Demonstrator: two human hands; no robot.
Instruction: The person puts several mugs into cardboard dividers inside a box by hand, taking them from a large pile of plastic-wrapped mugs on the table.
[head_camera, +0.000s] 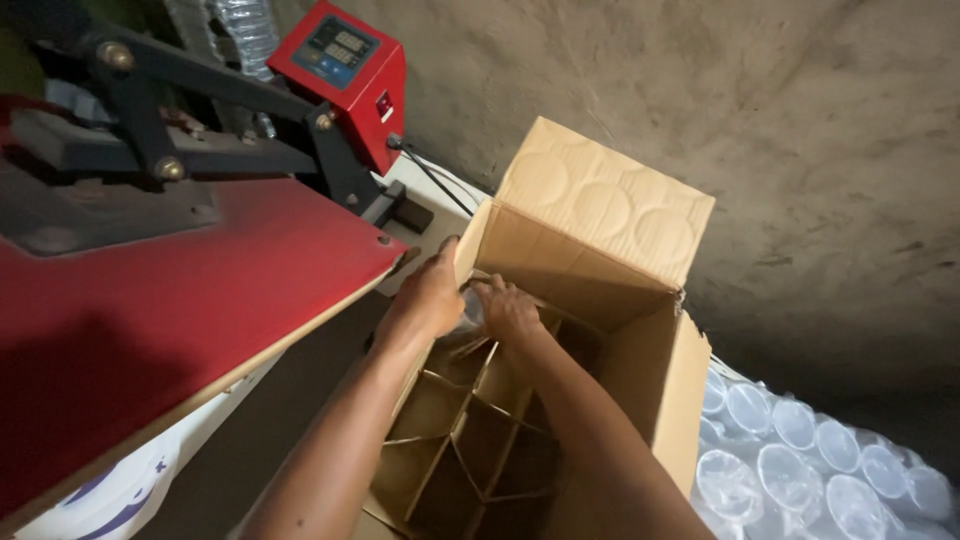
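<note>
Head view: both hands reach into the box (600, 300) at its far-left cell — the left hand (432, 292) and right hand (508, 308) close together on something pale (472, 310). What it is I cannot tell; the dividers (470, 420) run toward the person.

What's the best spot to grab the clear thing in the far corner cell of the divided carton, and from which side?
Come straight down from above. The cardboard box stands open at the top and its divider strips wall each cell, so the sides are blocked. Grip the clear item by its exposed upper part, where the left hand and right hand already meet; its shape below is hidden.
</note>
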